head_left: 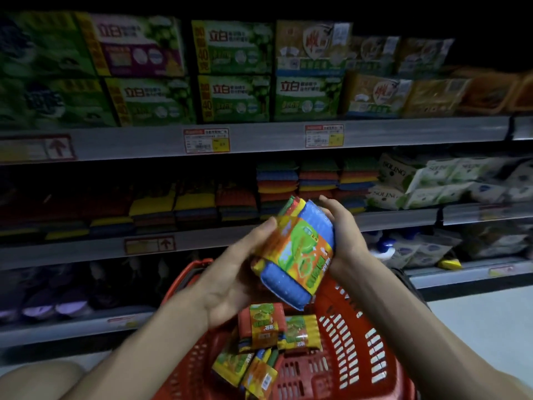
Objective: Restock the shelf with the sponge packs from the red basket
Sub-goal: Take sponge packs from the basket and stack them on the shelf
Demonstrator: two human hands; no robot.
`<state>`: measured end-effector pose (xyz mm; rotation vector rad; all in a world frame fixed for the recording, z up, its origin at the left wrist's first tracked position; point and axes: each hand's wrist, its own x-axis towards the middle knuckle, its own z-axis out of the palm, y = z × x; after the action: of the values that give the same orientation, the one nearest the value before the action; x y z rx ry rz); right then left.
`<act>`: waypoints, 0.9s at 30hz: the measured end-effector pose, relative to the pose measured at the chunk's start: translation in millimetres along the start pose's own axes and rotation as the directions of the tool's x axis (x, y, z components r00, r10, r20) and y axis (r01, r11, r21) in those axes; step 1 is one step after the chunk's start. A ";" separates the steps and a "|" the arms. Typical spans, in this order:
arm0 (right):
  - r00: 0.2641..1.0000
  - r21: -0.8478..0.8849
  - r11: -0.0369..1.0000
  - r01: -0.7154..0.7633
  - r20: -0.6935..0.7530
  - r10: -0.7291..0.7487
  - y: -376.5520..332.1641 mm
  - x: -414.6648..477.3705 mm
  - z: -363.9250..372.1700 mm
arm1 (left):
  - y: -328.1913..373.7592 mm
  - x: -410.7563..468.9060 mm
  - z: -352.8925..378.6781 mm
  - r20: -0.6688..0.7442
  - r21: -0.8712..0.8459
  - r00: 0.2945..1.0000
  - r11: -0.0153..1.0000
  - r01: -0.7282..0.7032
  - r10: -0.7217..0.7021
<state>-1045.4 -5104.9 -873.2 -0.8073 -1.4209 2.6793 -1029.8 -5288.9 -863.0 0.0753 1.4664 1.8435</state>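
Currently you hold one sponge pack (297, 249) tilted, up over the red basket (360, 327), between both hands. Your left hand (230, 281) cups its left edge with fingers curled against it, and your right hand (343, 229) grips the right side. Further packs (261, 324) lie loose in the basket below; beyond the held one, stacked sponges (277, 183) fill the middle shelf (202, 243).

Price tag (206, 140) print is unreadably blurred; the red basket (326, 301) is cut off by the bottom edge
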 end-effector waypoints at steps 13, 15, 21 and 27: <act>0.977 -0.465 0.860 0.209 0.143 -0.160 15.1 -39.2 4.5 | -15.2 -9.9 -28.8 -0.166 0.100 0.971 0.982 -0.160 0.175; 0.965 -0.554 0.801 0.228 0.238 -0.110 19.3 -46.2 4.9 | -13.2 -10.1 -33.7 -0.194 0.268 0.938 0.936 -0.230 0.287; 0.942 -0.547 0.771 0.325 0.261 -0.211 22.3 -50.7 5.3 | -5.6 -13.9 -42.4 -0.094 0.321 0.958 0.919 -0.230 0.273; 0.749 -0.542 0.521 0.659 0.536 -0.390 21.9 -61.2 5.5 | -1.0 -20.5 -44.2 -0.159 -0.235 0.985 0.967 -0.097 0.061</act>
<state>-989.6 -5136.5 -860.8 0.2076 -2.3577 1.7938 -1036.1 -5336.6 -870.6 -0.1292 1.3421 2.1198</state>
